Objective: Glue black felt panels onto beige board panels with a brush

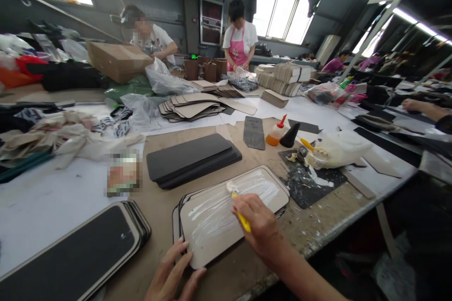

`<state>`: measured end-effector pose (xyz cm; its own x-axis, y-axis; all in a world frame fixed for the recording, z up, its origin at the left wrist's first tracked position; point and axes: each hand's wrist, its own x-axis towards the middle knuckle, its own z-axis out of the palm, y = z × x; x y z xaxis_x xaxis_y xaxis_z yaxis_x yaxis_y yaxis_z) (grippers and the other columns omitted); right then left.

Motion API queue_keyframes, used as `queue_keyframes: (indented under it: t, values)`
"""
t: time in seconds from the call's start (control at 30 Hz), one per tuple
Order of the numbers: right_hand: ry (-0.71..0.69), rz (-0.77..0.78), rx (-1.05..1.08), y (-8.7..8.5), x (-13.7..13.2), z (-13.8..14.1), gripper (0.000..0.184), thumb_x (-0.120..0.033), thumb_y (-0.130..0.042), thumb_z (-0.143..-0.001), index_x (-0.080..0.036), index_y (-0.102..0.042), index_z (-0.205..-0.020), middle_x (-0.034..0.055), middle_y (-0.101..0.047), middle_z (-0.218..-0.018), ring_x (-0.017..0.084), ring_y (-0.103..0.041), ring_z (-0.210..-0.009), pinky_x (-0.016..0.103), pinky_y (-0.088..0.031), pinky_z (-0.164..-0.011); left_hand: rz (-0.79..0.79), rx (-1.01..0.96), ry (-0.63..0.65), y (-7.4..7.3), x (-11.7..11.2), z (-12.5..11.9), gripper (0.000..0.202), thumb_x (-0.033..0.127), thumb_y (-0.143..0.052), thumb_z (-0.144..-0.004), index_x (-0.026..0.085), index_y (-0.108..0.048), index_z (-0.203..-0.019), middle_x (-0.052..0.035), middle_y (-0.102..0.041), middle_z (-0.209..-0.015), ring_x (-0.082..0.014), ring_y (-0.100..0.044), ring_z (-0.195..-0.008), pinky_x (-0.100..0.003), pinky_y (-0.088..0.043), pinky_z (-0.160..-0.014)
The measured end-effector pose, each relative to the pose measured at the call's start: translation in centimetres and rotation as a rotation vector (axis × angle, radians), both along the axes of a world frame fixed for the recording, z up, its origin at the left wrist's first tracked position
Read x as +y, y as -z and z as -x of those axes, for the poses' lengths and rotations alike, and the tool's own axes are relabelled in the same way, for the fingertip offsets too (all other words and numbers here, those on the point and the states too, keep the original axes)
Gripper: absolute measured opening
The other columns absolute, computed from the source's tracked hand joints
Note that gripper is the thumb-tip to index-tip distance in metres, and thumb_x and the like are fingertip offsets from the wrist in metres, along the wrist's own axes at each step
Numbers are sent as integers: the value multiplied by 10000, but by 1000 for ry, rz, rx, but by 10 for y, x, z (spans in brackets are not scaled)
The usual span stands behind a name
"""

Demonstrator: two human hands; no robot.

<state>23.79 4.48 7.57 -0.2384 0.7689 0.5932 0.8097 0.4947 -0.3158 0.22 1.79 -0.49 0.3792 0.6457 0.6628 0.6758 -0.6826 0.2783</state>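
My right hand (256, 218) is closed around the yellow handle of a glue brush (243, 220). White glue covers its bristles, which touch the top beige panel (208, 237) of a stack with rounded corners. Streaks of wet white glue run across much of that panel. At the near left corner of the stack, my left hand (173, 273) rests with its fingers spread, the fingertips against the panel's edge. Just behind lies a pile of dark grey panels (190, 157). To the left is another stack, black panels with beige borders (81, 254).
A glue-smeared dark board (303, 188) lies right, beside a translucent glue container (342, 148) with another yellow brush (308, 145). Behind stand a red-capped bottle (275, 134) and a black cone (290, 135). Beige pieces (190, 106) are piled farther back. Two people work across the table.
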Motion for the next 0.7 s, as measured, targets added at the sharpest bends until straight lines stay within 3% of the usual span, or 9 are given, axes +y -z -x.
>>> queue_keyframes:
  t: [0.2,0.37,0.43,0.53,0.7]
  values:
    - [-299,114,170,-7,-18,64,247,-73,-436,-829,-168,-582,-1003,89,-639,-927,200,-559,-889,326,-511,-800,65,-4,-64,-14,-6,-8,233,234,-541,-832,173,-549,-1057,-119,-634,-1070,-200,-632,-993,-267,-542,-844]
    - [-340,164,329,-10,-37,56,219,-71,-472,-828,-181,-581,-983,72,-650,-896,179,-584,-851,303,-526,-769,19,-30,-74,-19,-6,-11,188,245,-494,-857,152,-575,-999,-125,-644,-1012,-197,-653,-938,-259,-553,-810]
    - [-277,173,379,-11,-46,37,217,-79,-486,-839,-192,-577,-1001,68,-654,-891,175,-601,-849,298,-535,-756,12,-63,-71,-21,-6,-12,180,257,-527,-842,158,-588,-980,-110,-648,-999,-202,-653,-934,-279,-556,-814]
    - [-65,150,434,-10,-57,-1,172,-118,-507,-852,-206,-597,-969,59,-658,-873,177,-627,-844,288,-547,-740,8,-85,-83,-22,-6,-14,186,253,-573,-816,163,-599,-977,-103,-637,-1021,-203,-648,-940,-298,-552,-829]
    - [283,68,333,-4,-59,-60,106,-222,-534,-857,-207,-626,-908,58,-658,-871,196,-638,-833,313,-543,-757,2,-63,-89,-20,-6,-14,195,271,-565,-824,153,-598,-976,-104,-617,-1039,-187,-638,-948,-291,-529,-863]
